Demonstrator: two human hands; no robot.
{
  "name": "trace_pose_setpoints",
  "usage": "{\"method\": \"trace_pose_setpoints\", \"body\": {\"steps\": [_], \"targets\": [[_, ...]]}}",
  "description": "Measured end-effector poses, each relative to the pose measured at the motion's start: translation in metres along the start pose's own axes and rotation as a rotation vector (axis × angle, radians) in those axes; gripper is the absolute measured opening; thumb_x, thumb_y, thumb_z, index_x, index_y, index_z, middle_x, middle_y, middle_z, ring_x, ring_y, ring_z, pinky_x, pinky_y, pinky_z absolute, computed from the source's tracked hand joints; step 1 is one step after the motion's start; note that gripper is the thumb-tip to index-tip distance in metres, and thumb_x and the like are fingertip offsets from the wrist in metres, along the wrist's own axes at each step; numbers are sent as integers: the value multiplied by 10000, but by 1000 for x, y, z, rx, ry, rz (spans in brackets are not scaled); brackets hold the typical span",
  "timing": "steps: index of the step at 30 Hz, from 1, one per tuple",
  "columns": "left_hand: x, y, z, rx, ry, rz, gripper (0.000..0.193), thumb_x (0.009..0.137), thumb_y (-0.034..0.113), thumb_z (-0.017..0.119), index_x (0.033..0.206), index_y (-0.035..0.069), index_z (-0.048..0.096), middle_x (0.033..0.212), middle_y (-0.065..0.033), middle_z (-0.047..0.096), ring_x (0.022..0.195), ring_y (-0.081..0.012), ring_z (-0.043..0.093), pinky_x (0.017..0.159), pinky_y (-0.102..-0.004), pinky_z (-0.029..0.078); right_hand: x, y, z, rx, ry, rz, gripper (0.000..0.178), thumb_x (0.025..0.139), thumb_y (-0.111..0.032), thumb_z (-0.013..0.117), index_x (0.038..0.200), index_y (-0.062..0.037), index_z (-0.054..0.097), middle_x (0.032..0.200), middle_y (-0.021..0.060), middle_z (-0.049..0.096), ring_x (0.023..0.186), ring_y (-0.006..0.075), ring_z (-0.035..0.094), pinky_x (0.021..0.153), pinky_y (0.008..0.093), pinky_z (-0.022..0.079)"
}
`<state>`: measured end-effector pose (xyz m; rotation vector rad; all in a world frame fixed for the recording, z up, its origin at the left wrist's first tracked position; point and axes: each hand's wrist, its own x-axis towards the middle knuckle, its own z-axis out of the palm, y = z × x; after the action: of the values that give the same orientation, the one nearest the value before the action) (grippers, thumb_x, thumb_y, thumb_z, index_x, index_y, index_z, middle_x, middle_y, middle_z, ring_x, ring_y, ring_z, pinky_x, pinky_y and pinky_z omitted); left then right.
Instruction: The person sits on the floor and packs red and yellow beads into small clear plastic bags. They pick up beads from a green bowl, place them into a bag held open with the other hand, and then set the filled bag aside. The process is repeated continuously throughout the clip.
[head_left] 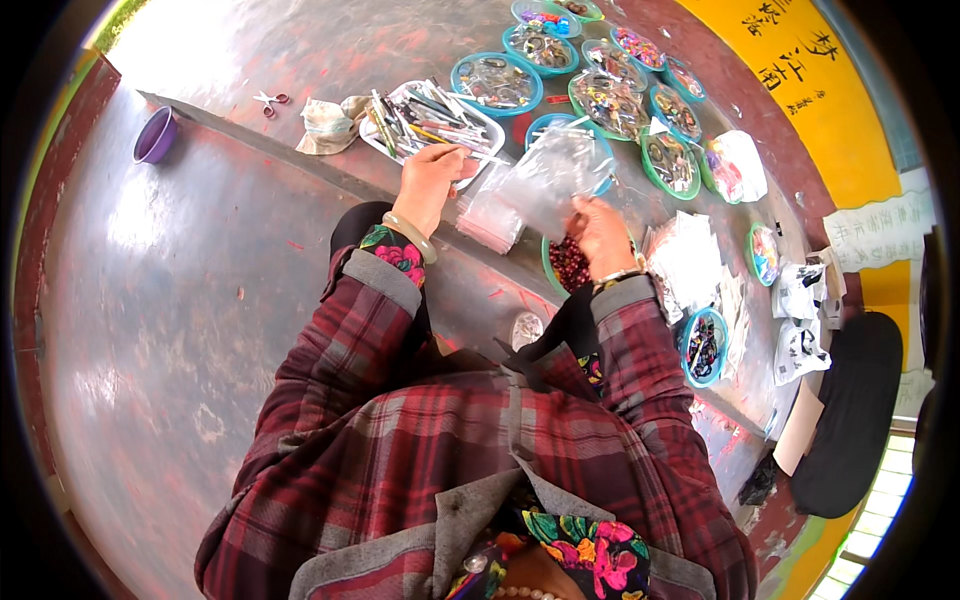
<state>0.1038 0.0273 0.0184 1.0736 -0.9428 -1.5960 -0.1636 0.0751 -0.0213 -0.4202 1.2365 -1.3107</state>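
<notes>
My left hand (432, 185), with a bracelet on its wrist, is closed in a pinch on a slim white stick (488, 157), perhaps a pen. The stick points right toward a clear plastic bag (558, 172). My right hand (602, 238) grips that bag by its lower right edge. Whether the stick touches the bag I cannot tell. Just beyond my left hand stands a white tray (497, 135) heaped with pens. A stack of clear bags (490, 222) lies between my hands. Dark red beads (569, 264) show beside my right hand.
Several basins of small items, such as a blue basin (456, 92), stand at the far right. Scissors (269, 104) and a cloth pouch (328, 125) lie far left, near a purple basin (156, 135). White bags (684, 255) and a small blue basin (688, 365) are right of me.
</notes>
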Motion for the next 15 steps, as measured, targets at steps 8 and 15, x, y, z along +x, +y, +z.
{"method": "trace_pose_setpoints", "body": {"steps": [8, 15], "targets": [[-6, 10, 1, 53, -22, -54, 213, 849, 184, 536, 989, 42, 612, 873, -50, 655, 808, -102, 602, 595, -232, 347, 56, 142, -27, 54, 96, 306, 129, 843, -80, 495, 964, -37, 499, 870, 99, 589, 748, 209, 590, 620, 327, 519], [-6, 13, -6, 90, -27, -57, 212, 856, 180, 530, 993, 40, 612, 866, -49, 659, 812, -106, 616, 589, -219, 349, 76, 141, -14, -60, 69, 185, 104, 838, -109, 480, 909, -60, 536, 785, 49, 565, 622, 164, 533, 553, 293, 496]]}}
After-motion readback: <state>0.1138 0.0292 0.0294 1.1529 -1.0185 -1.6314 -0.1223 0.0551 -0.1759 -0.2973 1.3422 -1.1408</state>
